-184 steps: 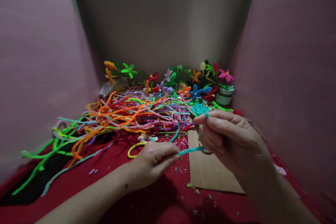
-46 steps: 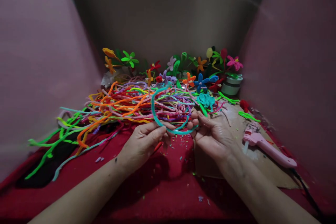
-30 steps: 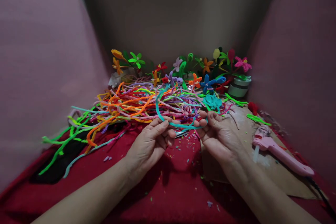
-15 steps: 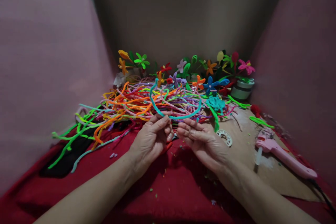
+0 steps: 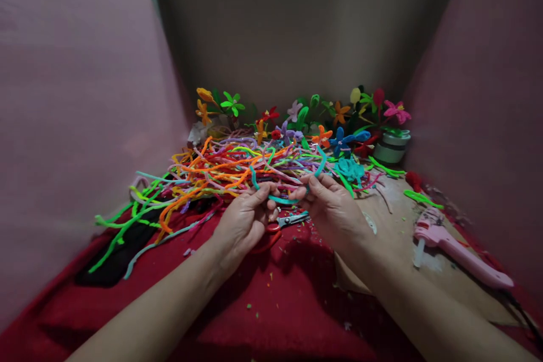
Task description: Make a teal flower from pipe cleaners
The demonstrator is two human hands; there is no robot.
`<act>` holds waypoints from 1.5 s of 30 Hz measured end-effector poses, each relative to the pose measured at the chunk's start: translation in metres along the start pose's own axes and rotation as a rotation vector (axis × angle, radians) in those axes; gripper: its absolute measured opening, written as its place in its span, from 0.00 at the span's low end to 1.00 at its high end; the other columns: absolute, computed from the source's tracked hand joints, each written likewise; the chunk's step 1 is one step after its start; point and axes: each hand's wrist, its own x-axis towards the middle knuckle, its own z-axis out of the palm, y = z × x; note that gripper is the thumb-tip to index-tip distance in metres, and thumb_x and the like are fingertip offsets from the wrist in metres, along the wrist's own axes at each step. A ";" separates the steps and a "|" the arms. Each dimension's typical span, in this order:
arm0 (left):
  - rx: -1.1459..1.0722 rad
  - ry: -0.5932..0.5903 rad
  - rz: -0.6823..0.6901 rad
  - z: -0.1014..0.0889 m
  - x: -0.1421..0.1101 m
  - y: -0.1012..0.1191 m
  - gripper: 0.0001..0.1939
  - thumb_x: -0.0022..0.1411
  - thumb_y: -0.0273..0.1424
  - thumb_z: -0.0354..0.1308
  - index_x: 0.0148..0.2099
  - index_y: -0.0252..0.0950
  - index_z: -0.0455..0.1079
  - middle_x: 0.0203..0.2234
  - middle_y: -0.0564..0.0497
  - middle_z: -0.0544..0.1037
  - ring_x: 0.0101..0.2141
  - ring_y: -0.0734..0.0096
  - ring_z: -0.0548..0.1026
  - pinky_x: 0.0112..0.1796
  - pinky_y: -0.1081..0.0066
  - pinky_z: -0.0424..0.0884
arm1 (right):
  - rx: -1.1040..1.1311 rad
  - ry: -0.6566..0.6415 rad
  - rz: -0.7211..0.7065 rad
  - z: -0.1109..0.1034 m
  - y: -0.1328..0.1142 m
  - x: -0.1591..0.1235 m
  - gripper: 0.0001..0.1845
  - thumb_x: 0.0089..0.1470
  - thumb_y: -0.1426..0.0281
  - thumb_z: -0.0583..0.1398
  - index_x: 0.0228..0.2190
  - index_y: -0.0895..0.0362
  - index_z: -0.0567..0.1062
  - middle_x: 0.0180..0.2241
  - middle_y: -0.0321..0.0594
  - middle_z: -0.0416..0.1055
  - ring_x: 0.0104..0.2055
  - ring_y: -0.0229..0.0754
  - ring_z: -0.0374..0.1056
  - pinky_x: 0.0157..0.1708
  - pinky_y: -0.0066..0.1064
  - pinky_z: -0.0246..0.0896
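Observation:
A turquoise pipe cleaner (image 5: 283, 201), bent into a shallow U, is stretched between my two hands. My left hand (image 5: 248, 215) pinches it near its left end, which sticks up past the thumb. On the other side my right hand (image 5: 335, 209) grips it between thumb and fingers, with its free end pointing up and to the right. Beneath the hands, red-handled scissors (image 5: 292, 219) lie on the red cloth (image 5: 280, 317), their handles partly hidden by my left hand. A turquoise fuzzy flower (image 5: 350, 169) rests just beyond my right hand.
A tangled heap of colourful pipe cleaners (image 5: 220, 169) spreads ahead and left, partly over a black object (image 5: 106, 257). Fuzzy flowers (image 5: 297, 113) stand along the back beside a white-and-grey jar (image 5: 392, 147). On the right, a pink glue gun (image 5: 464, 251) lies on cardboard (image 5: 458, 294).
My right hand has closed on the turquoise pipe cleaner, where before its fingers were apart beside it. The curve is now lower between the hands, and the scissors show more.

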 end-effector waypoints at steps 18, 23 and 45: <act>-0.043 -0.147 -0.078 0.016 0.007 0.013 0.07 0.62 0.28 0.49 0.34 0.30 0.66 0.13 0.60 0.57 0.11 0.87 0.51 0.14 0.82 0.53 | -0.549 -0.098 0.008 -0.005 0.004 -0.022 0.09 0.52 0.67 0.58 0.25 0.58 0.75 0.16 0.31 0.63 0.21 0.32 0.58 0.27 0.26 0.54; 0.044 -0.189 -0.099 0.017 0.008 0.011 0.08 0.56 0.32 0.58 0.31 0.32 0.65 0.10 0.64 0.47 0.11 0.86 0.45 0.14 0.81 0.47 | -0.472 -0.161 0.097 -0.011 0.010 -0.022 0.10 0.51 0.66 0.59 0.24 0.59 0.74 0.15 0.31 0.64 0.20 0.31 0.59 0.28 0.26 0.54; 0.275 0.036 0.318 0.024 0.001 0.013 0.13 0.57 0.33 0.57 0.23 0.32 0.63 0.11 0.60 0.53 0.13 0.86 0.53 0.15 0.83 0.55 | -0.933 0.000 0.106 -0.010 0.017 -0.026 0.12 0.48 0.70 0.58 0.16 0.57 0.66 0.11 0.29 0.59 0.12 0.30 0.53 0.13 0.24 0.43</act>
